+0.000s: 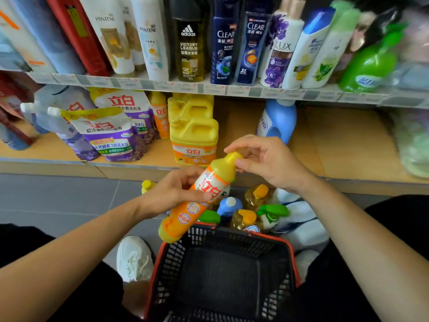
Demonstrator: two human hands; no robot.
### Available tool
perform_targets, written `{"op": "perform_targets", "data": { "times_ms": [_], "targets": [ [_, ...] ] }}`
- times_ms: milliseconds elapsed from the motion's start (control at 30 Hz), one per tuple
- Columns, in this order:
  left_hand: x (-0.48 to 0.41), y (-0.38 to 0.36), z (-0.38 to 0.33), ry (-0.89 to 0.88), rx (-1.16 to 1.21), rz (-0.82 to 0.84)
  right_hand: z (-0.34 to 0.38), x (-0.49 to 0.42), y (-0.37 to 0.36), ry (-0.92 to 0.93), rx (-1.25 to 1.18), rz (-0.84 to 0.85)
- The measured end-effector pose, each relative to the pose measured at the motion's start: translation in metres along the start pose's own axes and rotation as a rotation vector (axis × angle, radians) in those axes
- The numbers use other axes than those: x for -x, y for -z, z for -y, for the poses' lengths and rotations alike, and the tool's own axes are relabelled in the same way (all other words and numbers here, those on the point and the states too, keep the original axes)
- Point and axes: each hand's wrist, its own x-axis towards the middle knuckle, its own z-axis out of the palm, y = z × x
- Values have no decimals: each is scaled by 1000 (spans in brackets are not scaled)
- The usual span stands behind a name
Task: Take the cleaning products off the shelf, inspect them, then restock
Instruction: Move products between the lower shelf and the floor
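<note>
Yellow detergent bottle (pixel 202 194) held tilted for inspection: left hand (pixel 176 189) grips its body, right hand (pixel 262 161) pinches its cap (pixel 233 157).

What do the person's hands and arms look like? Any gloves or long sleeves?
No gloves. The left hand and right hand are bare, with no rings showing. The left forearm and right forearm are bare right to the picture's edge: no sleeve, watch or bracelet shows.

Far-right products (pixel 413 145) blurred; basket (pixel 171 259) cut off below.
</note>
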Motion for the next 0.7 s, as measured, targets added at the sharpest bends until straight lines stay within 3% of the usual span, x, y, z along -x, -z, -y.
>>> {"op": "perform_targets", "data": {
  "times_ms": [233,400,533,700],
  "targets": [
    [-6,-6,5,73,17,85,-5,4,-3,-55,10,-44],
    [-5,-15,8,5,-31,-46,-9,3,-2,-88,40,-142],
    [-5,-15,11,-99,-163,-165,-6,3,-5,-75,40,-75],
    [-3,-12,4,-75,-10,-62,0,2,-9,-47,37,-64]
  ]
}}
